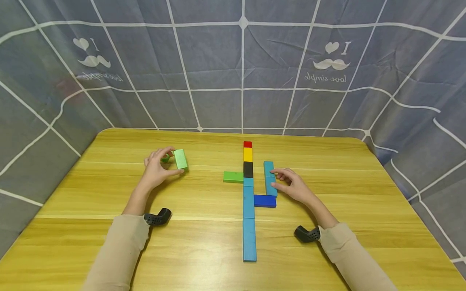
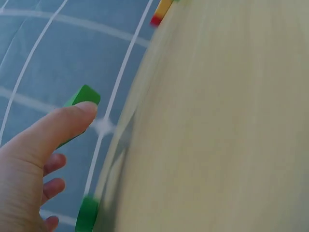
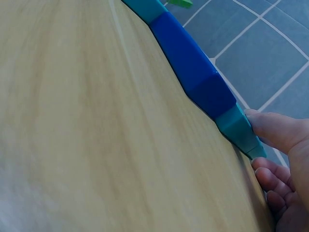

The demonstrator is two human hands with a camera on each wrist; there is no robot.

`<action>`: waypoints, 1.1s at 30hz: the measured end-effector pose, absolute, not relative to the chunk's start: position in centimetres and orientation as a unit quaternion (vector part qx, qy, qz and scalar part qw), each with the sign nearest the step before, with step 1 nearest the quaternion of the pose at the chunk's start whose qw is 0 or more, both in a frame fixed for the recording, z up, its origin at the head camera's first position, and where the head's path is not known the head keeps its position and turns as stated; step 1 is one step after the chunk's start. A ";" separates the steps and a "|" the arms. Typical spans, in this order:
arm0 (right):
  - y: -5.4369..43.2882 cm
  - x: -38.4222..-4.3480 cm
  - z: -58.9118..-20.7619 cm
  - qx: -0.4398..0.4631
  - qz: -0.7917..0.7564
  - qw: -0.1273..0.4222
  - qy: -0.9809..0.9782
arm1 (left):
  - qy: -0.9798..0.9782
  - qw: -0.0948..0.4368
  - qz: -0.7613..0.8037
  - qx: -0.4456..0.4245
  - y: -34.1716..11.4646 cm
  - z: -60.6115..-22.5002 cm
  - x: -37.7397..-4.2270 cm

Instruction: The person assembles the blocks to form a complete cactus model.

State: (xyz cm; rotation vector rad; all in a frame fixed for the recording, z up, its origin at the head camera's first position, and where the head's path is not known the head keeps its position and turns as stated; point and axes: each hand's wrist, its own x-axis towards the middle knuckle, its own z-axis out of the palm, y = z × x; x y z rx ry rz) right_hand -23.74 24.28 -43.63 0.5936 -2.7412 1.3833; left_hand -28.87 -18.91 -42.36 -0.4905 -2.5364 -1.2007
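Note:
My left hand point(image 1: 157, 169) pinches a light green block point(image 1: 180, 159) between thumb and fingers, its face tilted up, above the left part of the table. Behind those fingers a second green piece point(image 1: 165, 158) is partly hidden; the left wrist view shows a rounded green piece point(image 2: 87, 213) by the table's far edge. My right hand point(image 1: 295, 188) is at the right side of two light blue blocks point(image 1: 269, 169) laid end to end, thumb and fingertips touching or very near them. These meet a dark blue block point(image 1: 265, 201), which joins a long column of blocks point(image 1: 249, 238).
Up the column lie light blue blocks, then a black block point(image 1: 248, 169), a yellow block point(image 1: 248, 154) and a red block point(image 1: 247, 144). A green block point(image 1: 233, 177) extends left from it. A grey patterned curtain point(image 1: 218, 52) hangs behind the wooden table point(image 1: 196, 246).

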 end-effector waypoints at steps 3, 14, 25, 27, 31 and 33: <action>24.2 -23.8 -43.6 0.190 0.443 0.005 -0.876 | -0.880 0.148 -0.414 -0.180 -16.7 -42.5 -29.4; 22.7 -22.3 -40.7 0.191 0.440 0.001 -0.877 | -0.881 0.103 -0.419 -0.195 -10.9 -43.7 -31.3; 22.8 -22.5 -41.0 0.189 0.444 0.000 -0.876 | -0.888 0.074 -0.406 -0.201 -8.5 -44.1 -32.1; 23.3 -23.0 -42.0 0.190 0.440 0.007 -0.878 | -0.891 0.068 -0.399 -0.205 -8.3 -44.0 -32.1; 24.1 -23.8 -43.7 0.196 0.435 0.019 -0.878 | -0.896 0.051 -0.384 -0.216 -8.2 -43.9 -32.2; 24.2 -23.9 -43.8 0.196 0.437 0.017 -0.878 | -0.900 0.039 -0.375 -0.219 -8.1 -43.9 -32.2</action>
